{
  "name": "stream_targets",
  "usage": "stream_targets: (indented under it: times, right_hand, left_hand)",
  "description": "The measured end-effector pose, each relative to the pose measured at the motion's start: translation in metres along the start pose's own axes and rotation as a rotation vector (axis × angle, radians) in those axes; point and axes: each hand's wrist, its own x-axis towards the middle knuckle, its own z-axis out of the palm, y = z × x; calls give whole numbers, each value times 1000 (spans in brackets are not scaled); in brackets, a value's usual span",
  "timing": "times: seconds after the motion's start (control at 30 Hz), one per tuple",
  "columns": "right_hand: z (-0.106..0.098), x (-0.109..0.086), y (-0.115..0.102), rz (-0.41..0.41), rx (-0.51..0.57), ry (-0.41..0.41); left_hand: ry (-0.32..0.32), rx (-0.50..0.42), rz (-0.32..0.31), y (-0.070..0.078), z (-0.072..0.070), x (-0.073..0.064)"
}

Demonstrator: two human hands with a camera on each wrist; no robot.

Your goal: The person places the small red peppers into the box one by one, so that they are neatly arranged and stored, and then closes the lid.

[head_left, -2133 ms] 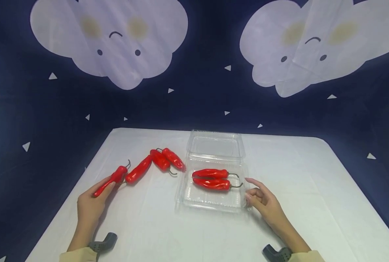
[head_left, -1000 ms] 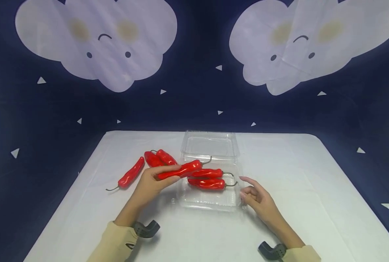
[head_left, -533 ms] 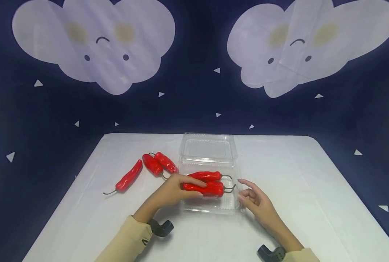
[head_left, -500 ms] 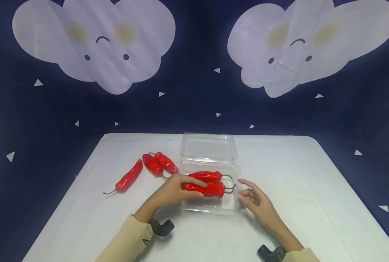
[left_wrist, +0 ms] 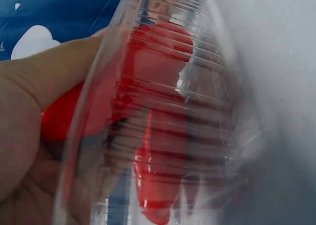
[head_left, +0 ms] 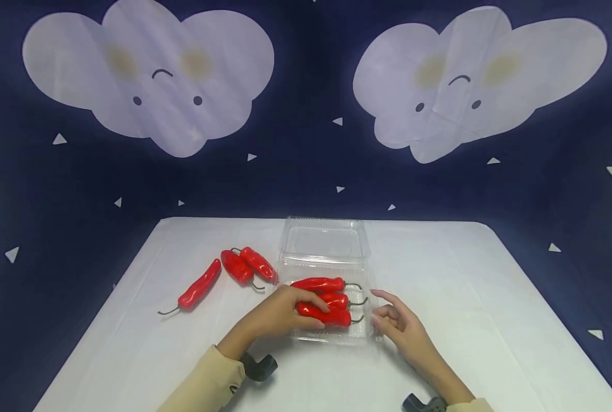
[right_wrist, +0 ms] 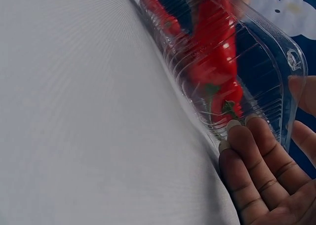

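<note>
In the clear plastic hinged box (head_left: 332,268), a long red pepper (head_left: 338,318) is gripped by the left hand (head_left: 285,312); placement seems underway, release called for. The box's right side is touched by the relaxed right hand (head_left: 401,327).

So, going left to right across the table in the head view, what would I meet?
Single red chili pepper → pair of red chili peppers → open clear plastic clamshell container → right hand.

No text, label or number is showing legibly — a small dark mark (head_left: 234,389) is sitting on the left sleeve (head_left: 203,384) — unreadable.
</note>
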Motion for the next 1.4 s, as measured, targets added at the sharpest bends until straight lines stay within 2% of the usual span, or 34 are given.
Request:
stream_targets:
  times: [0.1, 0.3, 0.47, 0.6, 0.83, 1.03, 1.17, 1.3, 1.4]
  right_hand:
    - [1, 0, 1, -13, 5, -7]
    - [3, 1, 1, -18, 6, -18]
    - [3, 1, 0, -21, 22, -18]
    - [3, 0, 1, -25, 16, -17]
    - [1, 0, 3, -25, 15, -12]
    - [2, 1, 4, -38, 27, -19]
    - [3, 2, 4, -38, 28, -27]
    - [2, 2, 2, -26, 15, -21]
    - [0, 2, 1, -19, 2, -4]
  left_hand:
    - [-4, 45, 20, -1, 0, -2]
    - [33, 166, 11, -2, 0, -6]
    - [65, 295, 36, 1, 2, -7]
    - [82, 358, 46, 5, 2, -8]
    - [100, 379, 45, 6, 0, -10]
    - [127, 324, 32, 6, -11, -16]
    - [223, 278, 23, 4, -22, -30]
    - [387, 266, 12, -3, -37, -48]
    - [510, 302, 3, -11, -48, -60]
